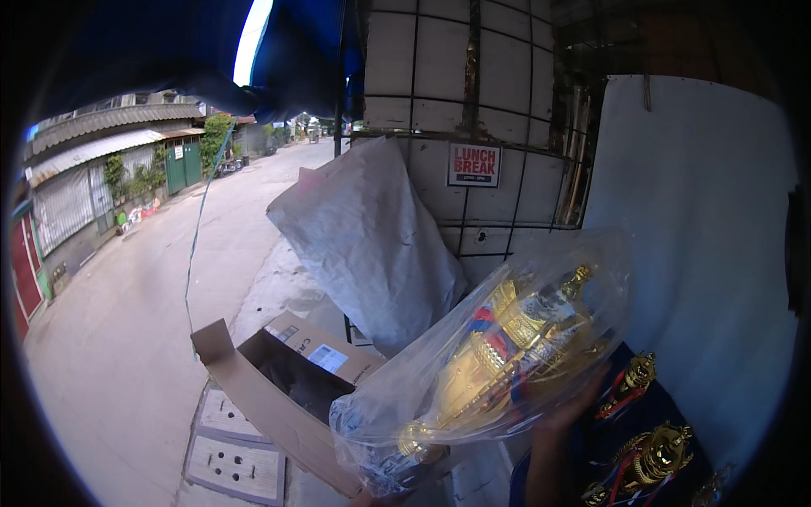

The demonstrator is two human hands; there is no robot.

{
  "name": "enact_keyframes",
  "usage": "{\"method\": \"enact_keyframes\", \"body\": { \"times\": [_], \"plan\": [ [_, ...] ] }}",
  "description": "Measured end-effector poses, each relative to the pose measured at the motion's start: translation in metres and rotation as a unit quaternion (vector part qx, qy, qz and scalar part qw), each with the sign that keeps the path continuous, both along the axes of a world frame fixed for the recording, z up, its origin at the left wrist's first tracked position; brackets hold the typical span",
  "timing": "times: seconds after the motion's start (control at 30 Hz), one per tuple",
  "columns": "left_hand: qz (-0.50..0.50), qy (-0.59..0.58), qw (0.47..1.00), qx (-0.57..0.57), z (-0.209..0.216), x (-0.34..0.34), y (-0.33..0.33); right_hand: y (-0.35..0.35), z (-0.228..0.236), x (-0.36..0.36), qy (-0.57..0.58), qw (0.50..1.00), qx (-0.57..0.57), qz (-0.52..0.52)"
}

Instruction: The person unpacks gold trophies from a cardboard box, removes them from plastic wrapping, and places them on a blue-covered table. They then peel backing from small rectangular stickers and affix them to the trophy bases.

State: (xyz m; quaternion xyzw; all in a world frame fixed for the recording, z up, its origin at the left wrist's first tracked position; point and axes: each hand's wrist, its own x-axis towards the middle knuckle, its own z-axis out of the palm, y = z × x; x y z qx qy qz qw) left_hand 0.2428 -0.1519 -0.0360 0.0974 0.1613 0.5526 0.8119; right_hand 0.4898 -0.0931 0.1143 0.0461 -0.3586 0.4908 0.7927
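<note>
Clear plastic wrapping (pixel 541 279) encloses a gold trophy (pixel 498 355) with red and blue trim, held tilted above an open cardboard box (pixel 279 397) on the pavement. The right hand (pixel 562 414) supports the bag from beneath near its upper end, grip closed on the plastic. The left hand (pixel 372 498) barely shows at the lower edge under the trophy base; its grip cannot be told. Judged step: carrying the bagged trophy over the box. Next move would call for steady two-handed support. More gold trophies (pixel 650 452) stand right, on blue cloth (pixel 629 422). A white sack (pixel 363 237) leans on the tiled wall (pixel 439 76).
</note>
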Motion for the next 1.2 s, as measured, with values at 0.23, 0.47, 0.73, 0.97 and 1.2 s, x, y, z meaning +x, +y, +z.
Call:
{"method": "enact_keyframes", "body": {
  "times": [0.23, 0.47, 0.73, 0.97, 1.2],
  "plan": [
    [0.024, -0.017, 1.0, 0.01, -0.003, -0.022, 0.008, 0.036, 0.041, 0.027, -0.192, 0.903, -0.196, -0.33],
    [0.043, -0.022, 0.999, 0.02, -0.002, -0.042, 0.015, 0.069, 0.039, 0.044, -0.319, 0.801, -0.243, -0.444],
    [0.055, -0.027, 0.998, 0.033, -0.004, -0.06, 0.024, 0.087, 0.044, 0.049, -0.404, 0.708, -0.263, -0.517],
    [0.097, -0.029, 0.993, 0.068, -0.004, -0.094, 0.038, 0.1, 0.045, 0.048, -0.456, 0.628, -0.267, -0.571],
    [0.165, 0.006, 0.979, 0.121, -0.001, -0.136, 0.067, 0.112, 0.054, 0.046, -0.484, 0.563, -0.269, -0.614]
  ]
}}
